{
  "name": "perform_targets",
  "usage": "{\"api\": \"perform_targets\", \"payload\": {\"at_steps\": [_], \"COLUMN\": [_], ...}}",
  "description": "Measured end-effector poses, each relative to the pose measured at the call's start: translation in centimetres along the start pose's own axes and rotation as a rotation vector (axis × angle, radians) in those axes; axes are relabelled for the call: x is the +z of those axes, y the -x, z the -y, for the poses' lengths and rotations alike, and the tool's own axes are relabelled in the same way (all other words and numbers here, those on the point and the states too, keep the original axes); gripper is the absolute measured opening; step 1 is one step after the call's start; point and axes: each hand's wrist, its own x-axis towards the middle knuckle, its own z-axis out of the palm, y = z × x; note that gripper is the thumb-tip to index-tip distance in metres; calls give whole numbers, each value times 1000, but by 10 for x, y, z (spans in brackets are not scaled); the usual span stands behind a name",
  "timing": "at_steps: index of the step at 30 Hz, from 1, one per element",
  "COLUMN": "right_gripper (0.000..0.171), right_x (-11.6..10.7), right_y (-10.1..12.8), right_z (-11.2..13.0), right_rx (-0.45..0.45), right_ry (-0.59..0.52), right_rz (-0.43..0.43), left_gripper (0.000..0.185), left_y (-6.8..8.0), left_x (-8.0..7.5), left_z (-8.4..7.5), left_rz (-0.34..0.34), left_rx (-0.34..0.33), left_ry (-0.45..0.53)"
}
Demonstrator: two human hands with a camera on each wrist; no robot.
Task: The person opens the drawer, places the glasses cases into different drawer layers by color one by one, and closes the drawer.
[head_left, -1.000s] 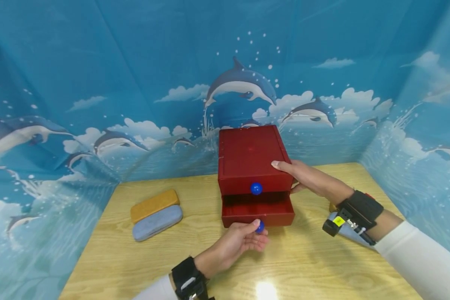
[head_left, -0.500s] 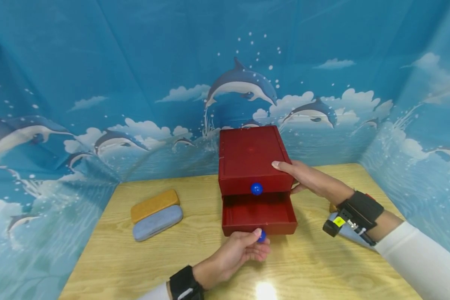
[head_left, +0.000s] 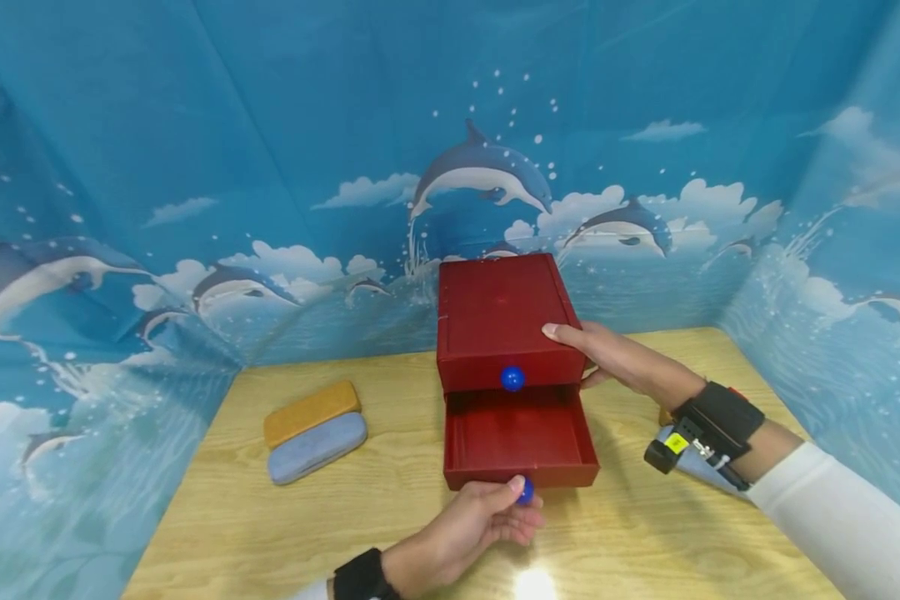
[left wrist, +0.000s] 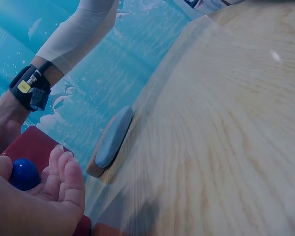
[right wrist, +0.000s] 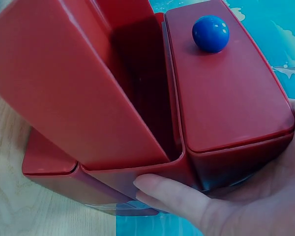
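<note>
A red two-drawer box (head_left: 498,312) stands at the back middle of the wooden table (head_left: 645,542). Its lower drawer (head_left: 521,437) is pulled out and looks empty. My left hand (head_left: 498,517) pinches that drawer's blue knob (head_left: 525,490); in the left wrist view the knob (left wrist: 23,173) sits between thumb and curled fingers (left wrist: 64,182). The upper drawer, with its own blue knob (head_left: 512,378), stays closed. My right hand (head_left: 581,354) holds the box's right side, fingers on top and thumb lower. In the right wrist view the fingers (right wrist: 187,199) wrap the box's corner (right wrist: 226,98).
A yellow case (head_left: 311,412) and a grey-blue case (head_left: 317,447) lie side by side at the table's left. Another grey case (head_left: 701,471) lies under my right wrist. Dolphin-print cloth (head_left: 195,125) walls the table on three sides.
My left hand has drawn the lower drawer further out toward me by its knob. The right hand and the box have stayed where they were.
</note>
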Motion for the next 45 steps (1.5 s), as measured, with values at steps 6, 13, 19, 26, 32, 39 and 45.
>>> {"api": "perform_targets", "payload": {"at_steps": [6,13,19,26,32,39,45], "right_gripper": [79,78,80,80,80,82,80], "right_x": [0,0,0,0,0,0,0], "right_y": [1,1,2,1,1,1,1], "right_z": [0,0,0,-1,-1,-1,0], "right_rx": [2,0,2,-1,8,15,15], "right_ry": [-7,-18,-19,-25,-32,-25,-25], "right_rz": [3,19,20,18,14,10,5], "left_gripper": [53,54,58,60,53,41,37], "left_y": [7,15,17,16,21,44,60], "left_x": [2,9,12,10,2,-19,-36], "left_z": [4,11,14,18,21,15,1], "left_rz": [19,63,94,114,130,259,400], "left_rx": [5,30,54,62,5,-142,-65], "left_ry": [6,42,61,57,-85,-353,-573]}}
